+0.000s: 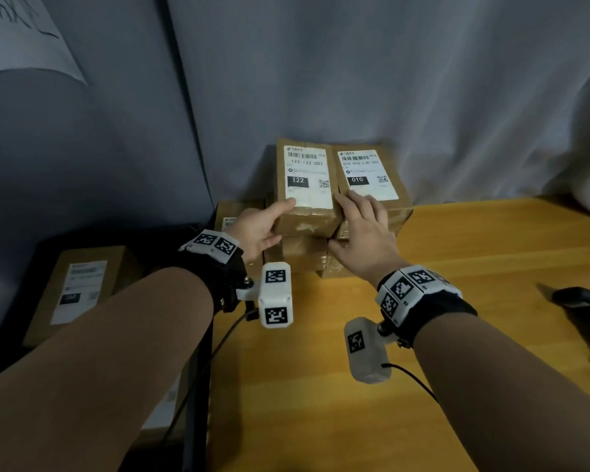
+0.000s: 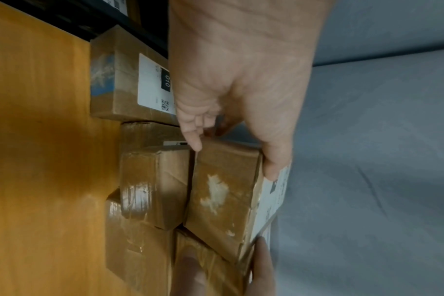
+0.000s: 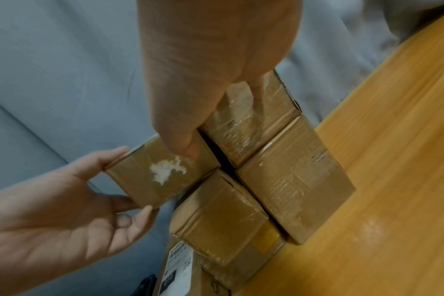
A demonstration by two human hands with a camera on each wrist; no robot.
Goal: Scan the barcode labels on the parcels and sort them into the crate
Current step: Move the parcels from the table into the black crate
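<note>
Brown cardboard parcels are stacked at the back of the wooden table point(image 1: 457, 352). The top left parcel point(image 1: 307, 172) carries a white label reading 122; beside it lies a parcel labelled 010 point(image 1: 368, 175). My left hand point(image 1: 280, 221) grips the 122 parcel's near left corner, thumb on the label and fingers beneath. My right hand point(image 1: 338, 223) pinches its near right corner, thumb on the front face and index finger on top, the other fingers resting on the 010 parcel. The 122 parcel point(image 2: 223, 196) sits tilted against the stack; its torn front face point(image 3: 160, 176) shows.
A black crate point(image 1: 123, 235) stands left of the table, below table height, with a labelled parcel point(image 1: 79, 287) inside. A black scanner point(image 1: 586, 311) lies at the table's right edge. Another 010 parcel point(image 2: 129, 80) sits low at the stack's left. Grey cloth hangs behind.
</note>
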